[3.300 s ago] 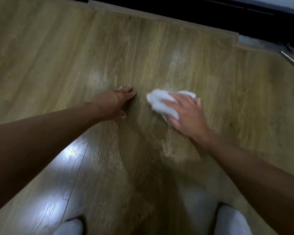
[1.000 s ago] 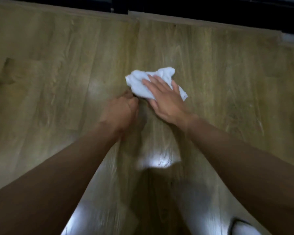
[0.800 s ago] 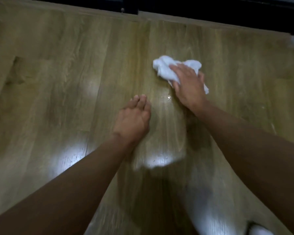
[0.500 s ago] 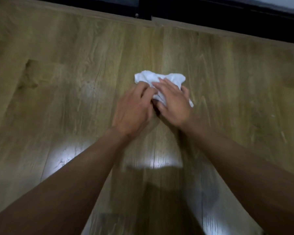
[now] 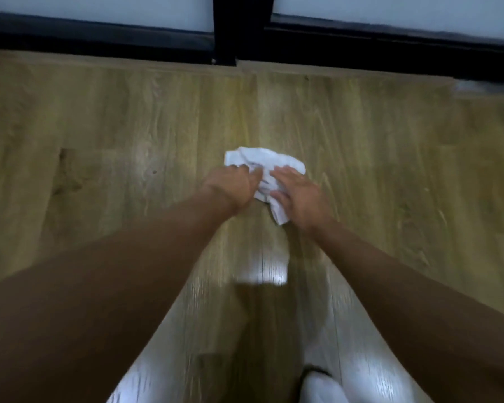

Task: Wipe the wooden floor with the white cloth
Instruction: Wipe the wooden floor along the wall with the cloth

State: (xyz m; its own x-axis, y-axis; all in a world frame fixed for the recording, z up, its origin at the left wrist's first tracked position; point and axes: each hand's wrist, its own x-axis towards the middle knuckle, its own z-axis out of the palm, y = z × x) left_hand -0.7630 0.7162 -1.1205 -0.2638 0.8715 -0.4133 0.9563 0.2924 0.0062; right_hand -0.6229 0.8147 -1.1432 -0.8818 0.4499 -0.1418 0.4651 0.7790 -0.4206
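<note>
**Both hands on the cloth, mid-wipe near the black frame**

To your left the wooden floor (image 5: 99, 135) runs in bare, dull planks. Your left hand (image 5: 230, 186) comes in at the crumpled white cloth (image 5: 269, 161), its fingers bent down onto the cloth's left edge. Whether they pinch a fold or only press on it cannot be told through the blur. The cloth lies bunched on the floor in the middle of the view, between your two hands and well short of the black frame (image 5: 361, 50) along the far edge. Your right hand (image 5: 298, 196) lies flat on its right side, fingers (image 5: 285, 173) straight and spread, palm pressing it to the boards. One tail of cloth pokes out toward you beside that wrist. Lower right, a white-clad foot (image 5: 322, 386) shows at the bottom edge.

You look to be in the wiping step itself, perhaps regathering the cloth for a fresh stroke. Much of the floor in view may be unwiped, though the boards give no sure sign either way. Next, you likely need the cloth bundled snugly under one palm, then an even push with steady downward pressure. Tuck the loose tail in so it does not drag.
</note>
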